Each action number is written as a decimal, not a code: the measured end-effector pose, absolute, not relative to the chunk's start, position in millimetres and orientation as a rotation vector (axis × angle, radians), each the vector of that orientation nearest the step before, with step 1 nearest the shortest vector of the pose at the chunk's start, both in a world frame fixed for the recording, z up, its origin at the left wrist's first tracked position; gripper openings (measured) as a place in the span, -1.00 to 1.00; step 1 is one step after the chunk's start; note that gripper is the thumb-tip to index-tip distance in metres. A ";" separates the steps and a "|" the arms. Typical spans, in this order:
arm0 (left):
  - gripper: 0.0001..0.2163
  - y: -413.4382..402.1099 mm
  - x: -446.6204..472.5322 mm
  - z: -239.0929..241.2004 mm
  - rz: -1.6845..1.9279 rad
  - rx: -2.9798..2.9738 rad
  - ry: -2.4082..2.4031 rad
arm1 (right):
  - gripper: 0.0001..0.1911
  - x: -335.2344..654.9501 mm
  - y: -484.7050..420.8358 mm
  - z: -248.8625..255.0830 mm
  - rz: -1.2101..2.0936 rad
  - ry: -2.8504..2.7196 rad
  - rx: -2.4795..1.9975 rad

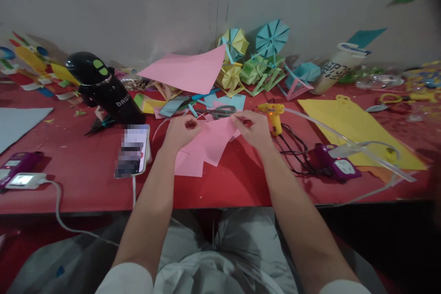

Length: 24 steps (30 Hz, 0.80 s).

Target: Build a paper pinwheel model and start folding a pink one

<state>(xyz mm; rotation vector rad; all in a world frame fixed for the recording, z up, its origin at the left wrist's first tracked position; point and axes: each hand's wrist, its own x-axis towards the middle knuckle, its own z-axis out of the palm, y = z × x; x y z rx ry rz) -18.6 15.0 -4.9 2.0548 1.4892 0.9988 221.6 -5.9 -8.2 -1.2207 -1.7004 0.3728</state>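
A sheet of pink paper [216,140] is held up between my two hands, over the near middle of the red table. My left hand [182,129] is closed with thumb and fingers pinching its far left edge. At the far right corner, my right hand [253,127] pinches the same sheet. Under it lies another pink paper piece [190,165], partly covered. Just beyond the sheet sits a pair of dark-handled scissors [222,111], partly hidden. A yellow hot glue gun [274,117] with a lit orange light and a clear glue stick stands right of my right hand.
Left of my arms lie a phone [132,151] on a cable and a black bottle [106,89]. Folded paper umbrellas [272,39] and a large pink sheet [188,71] stand along the wall. At right are yellow sheets [358,128], a purple power socket [336,163] and a cup [339,69].
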 end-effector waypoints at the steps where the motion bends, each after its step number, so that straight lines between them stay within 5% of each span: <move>1: -0.95 15.5 -19.8 -4.9 1.001 2.046 1.501 | -0.79 223.9 -5.0 -8.5 0.353 -1.693 -1.224; 12: -0.95 17.0 -26.0 -2.8 1.049 2.015 1.525 | -0.80 232.2 -6.5 -2.0 0.188 -1.600 -1.294; 24: -0.90 22.1 -29.1 -7.0 1.119 2.058 1.566 | -0.65 228.4 -0.3 -1.1 0.707 -1.302 -1.096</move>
